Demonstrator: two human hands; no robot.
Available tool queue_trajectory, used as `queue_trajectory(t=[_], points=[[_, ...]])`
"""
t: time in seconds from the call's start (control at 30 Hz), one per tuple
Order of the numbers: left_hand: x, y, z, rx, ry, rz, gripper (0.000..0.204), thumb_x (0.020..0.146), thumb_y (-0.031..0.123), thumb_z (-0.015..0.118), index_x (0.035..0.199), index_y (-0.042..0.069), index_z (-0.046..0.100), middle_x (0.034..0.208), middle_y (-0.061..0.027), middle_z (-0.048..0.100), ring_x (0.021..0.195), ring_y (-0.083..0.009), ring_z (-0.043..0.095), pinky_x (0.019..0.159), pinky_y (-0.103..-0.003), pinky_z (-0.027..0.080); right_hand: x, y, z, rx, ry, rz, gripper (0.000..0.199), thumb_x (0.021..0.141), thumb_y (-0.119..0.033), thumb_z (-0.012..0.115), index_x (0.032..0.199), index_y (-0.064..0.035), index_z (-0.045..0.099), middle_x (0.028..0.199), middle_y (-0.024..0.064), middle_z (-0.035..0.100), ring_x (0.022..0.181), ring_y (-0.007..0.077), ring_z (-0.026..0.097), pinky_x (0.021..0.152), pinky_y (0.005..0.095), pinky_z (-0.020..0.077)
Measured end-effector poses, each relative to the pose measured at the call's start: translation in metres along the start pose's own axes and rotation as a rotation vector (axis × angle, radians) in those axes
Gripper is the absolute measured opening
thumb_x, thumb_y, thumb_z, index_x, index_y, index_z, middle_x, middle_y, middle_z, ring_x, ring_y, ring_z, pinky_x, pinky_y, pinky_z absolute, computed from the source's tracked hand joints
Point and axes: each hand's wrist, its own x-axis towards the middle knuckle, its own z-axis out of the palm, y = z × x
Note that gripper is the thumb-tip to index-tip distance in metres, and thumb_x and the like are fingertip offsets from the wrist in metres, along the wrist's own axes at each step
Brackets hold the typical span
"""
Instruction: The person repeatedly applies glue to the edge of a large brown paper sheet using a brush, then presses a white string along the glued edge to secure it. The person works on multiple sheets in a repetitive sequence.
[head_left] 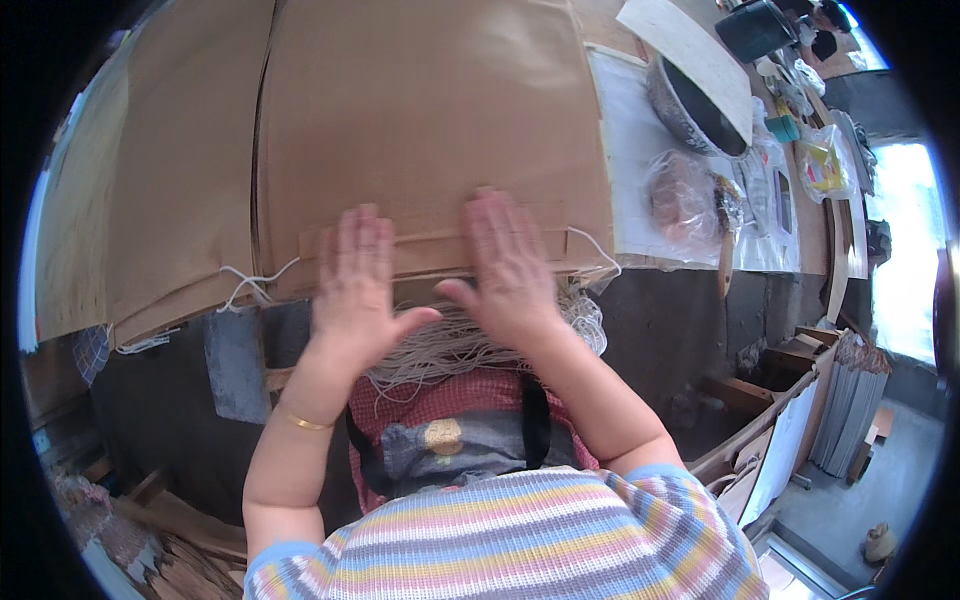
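Observation:
A large brown paper bag (430, 120) lies flat on the table in front of me, with a folded band along its near edge. My left hand (358, 275) rests on that band, fingers stretched out and a little blurred. To its right, my right hand (510, 265) lies on the same band, fingers extended, thumb apart. Neither hand holds anything. White cord (597, 245) shows at the bag's near right corner, and another looped cord (250, 283) sits at the left. A bundle of loose pale cords (450, 345) hangs below the edge, over my lap.
Another brown paper sheet (185, 150) lies to the left. At the right are a dark basin (690, 115) under a white board (690, 50), a wooden-handled brush (727, 235) and a clear plastic bag (683, 195). Stacked grey sheets (848, 405) stand at the lower right.

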Motion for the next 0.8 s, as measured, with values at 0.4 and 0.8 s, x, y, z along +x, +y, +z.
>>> queue_trajectory(t=[0.4,0.8], points=[[-0.011,-0.066,0.035,-0.171,0.304,-0.132,0.085,0.091,0.052,0.051,0.145,-0.006,0.021,0.151,-0.0276,0.019,0.140,-0.0426,0.019,0.114,-0.048,0.020,-0.005,0.070,-0.030,0.187,0.386,0.531,0.033,0.081,-0.010,0.067,0.108,0.0040,0.056,0.109,0.0194,0.058,0.103,0.0374,0.055,0.088,0.0406,0.0454],[-0.043,-0.056,0.009,-1.356,0.281,-0.571,0.022,0.091,0.015,0.062,0.078,-0.002,0.056,0.070,-0.0071,0.061,0.065,-0.0159,0.052,0.063,-0.030,0.045,-0.028,0.103,-0.061,0.875,0.175,0.482,0.030,0.090,0.002,0.050,0.120,0.0050,0.054,0.097,0.0065,0.064,0.083,0.0097,0.058,0.074,0.0254,0.0480]])
